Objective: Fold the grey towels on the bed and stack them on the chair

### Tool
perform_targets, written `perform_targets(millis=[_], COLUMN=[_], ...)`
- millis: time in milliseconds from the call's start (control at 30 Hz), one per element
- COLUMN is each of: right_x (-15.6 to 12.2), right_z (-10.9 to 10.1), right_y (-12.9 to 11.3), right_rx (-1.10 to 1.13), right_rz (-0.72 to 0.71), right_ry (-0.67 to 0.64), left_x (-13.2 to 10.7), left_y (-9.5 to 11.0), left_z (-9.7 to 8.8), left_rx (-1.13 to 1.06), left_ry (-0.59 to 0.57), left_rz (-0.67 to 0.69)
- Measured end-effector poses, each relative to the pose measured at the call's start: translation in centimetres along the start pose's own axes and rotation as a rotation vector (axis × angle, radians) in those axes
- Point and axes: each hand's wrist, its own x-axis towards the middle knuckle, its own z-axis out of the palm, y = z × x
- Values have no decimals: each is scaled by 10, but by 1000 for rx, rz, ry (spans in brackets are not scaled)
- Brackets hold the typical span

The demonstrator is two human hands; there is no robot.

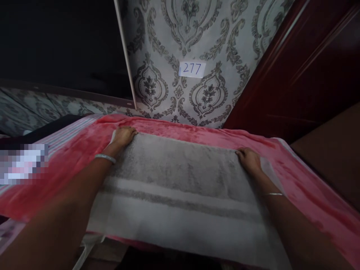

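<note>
A grey towel [180, 187] with pale stripes near its front lies flat on a pink blanket [303, 180]. My left hand [123, 135] rests on the towel's far left corner, fingers curled over the edge. At the far right corner my right hand [249, 159] does the same, its fingers bent down onto the cloth. Both arms stretch forward, and each wrist carries a thin bangle.
A patterned grey wall [202, 41] with a white label reading 277 [192, 69] stands behind the blanket. A dark panel [62, 41] fills the upper left, and dark red wooden furniture [306, 71] the right. A blurred patch sits at the left edge.
</note>
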Motion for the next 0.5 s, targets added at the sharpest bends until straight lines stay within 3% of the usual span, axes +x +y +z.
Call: perform_targets(millis=[133,233,367,500], right_x=[-4,-11,-40,-98], right_z=[12,12,-7,-35], right_y=[-11,-9,19,66], right_rx=[-58,-70,-101,-90], right_rz=[-1,-13,114,291], right_ry=[-77,-55,-62,-171], left_x=[-3,-15,-51,-113], left_y=[14,11,-23,-65], left_z=[14,16,5,-2], left_rx=[8,-8,-127,-176], left_ry=[-80,10,36,-16], left_rz=[-51,-68,-137,-274])
